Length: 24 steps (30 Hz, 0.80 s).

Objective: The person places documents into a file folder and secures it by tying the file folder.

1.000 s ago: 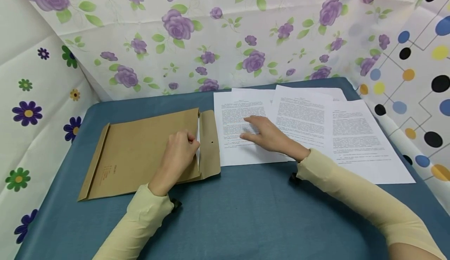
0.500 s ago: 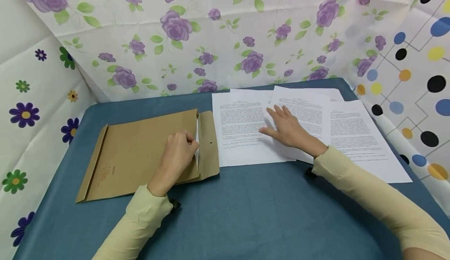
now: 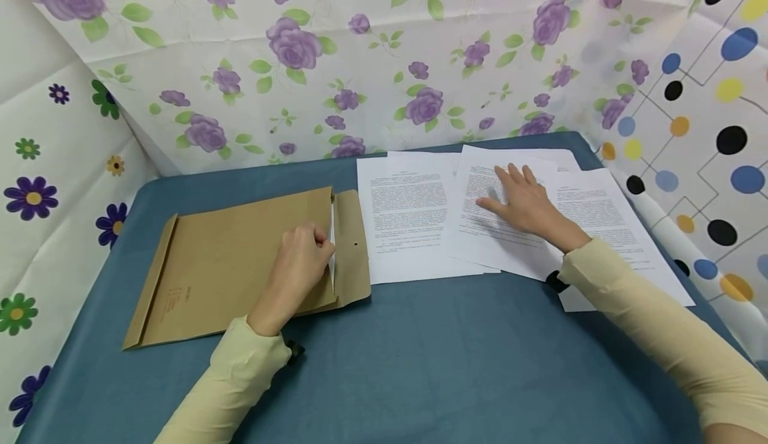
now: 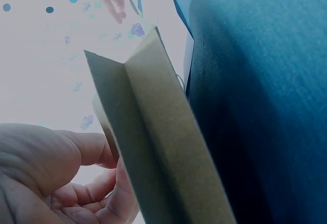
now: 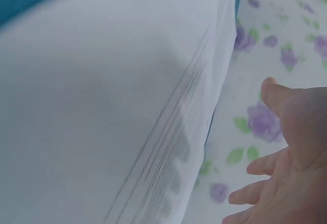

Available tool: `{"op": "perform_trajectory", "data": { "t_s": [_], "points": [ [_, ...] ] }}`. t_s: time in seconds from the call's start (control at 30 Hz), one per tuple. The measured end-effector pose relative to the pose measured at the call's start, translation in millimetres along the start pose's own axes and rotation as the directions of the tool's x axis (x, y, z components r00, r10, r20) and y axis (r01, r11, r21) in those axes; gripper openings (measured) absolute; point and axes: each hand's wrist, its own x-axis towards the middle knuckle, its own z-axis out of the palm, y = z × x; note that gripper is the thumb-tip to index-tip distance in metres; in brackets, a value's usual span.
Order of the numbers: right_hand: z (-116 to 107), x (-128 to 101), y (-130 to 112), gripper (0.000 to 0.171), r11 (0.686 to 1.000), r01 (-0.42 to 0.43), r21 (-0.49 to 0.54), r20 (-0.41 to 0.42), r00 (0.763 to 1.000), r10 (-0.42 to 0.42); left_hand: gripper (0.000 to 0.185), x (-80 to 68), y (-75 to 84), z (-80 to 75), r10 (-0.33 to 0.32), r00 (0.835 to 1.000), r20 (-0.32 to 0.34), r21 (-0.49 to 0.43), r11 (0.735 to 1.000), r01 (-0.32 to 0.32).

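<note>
A brown envelope [image 3: 240, 264] is being pinched at its open mouth by the curled fingers of the left hand [image 3: 297, 264], its flap [image 3: 351, 244] lying just beyond the fingertips. Printed sheets [image 3: 510, 221] are being pressed under the right hand [image 3: 528, 204], whose fingers are being held straight and slightly spread on the blue table [image 3: 420, 364].

Left hand [image 3: 298, 261] grips open edge of brown kraft envelope [image 3: 240, 264] on blue counter [image 3: 420, 364]; right hand [image 3: 528, 203] flat on middle printed sheet [image 3: 504, 231], among several overlapping sheets.
</note>
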Motion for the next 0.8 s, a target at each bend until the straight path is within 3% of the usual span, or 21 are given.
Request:
{"op": "perform_trajectory", "data": {
  "t_s": [0.3, 0.8],
  "points": [
    [-13.0, 13.1, 33.2, 0.099, 0.998, -0.055, -0.030, -0.005, 0.998, 0.055, 0.011, 0.0, 0.9, -0.5, -0.007, 1.000, -0.001, 0.007, 1.000, 0.007],
    [-24.2, 62.7, 63.8, 0.100, 0.997, -0.036, -0.074, 0.059, 0.997, 0.041, 0.016, -1.4, 0.7, -1.1, -0.013, 1.000, 0.000, 0.001, 1.000, 0.013]
  ]
}}
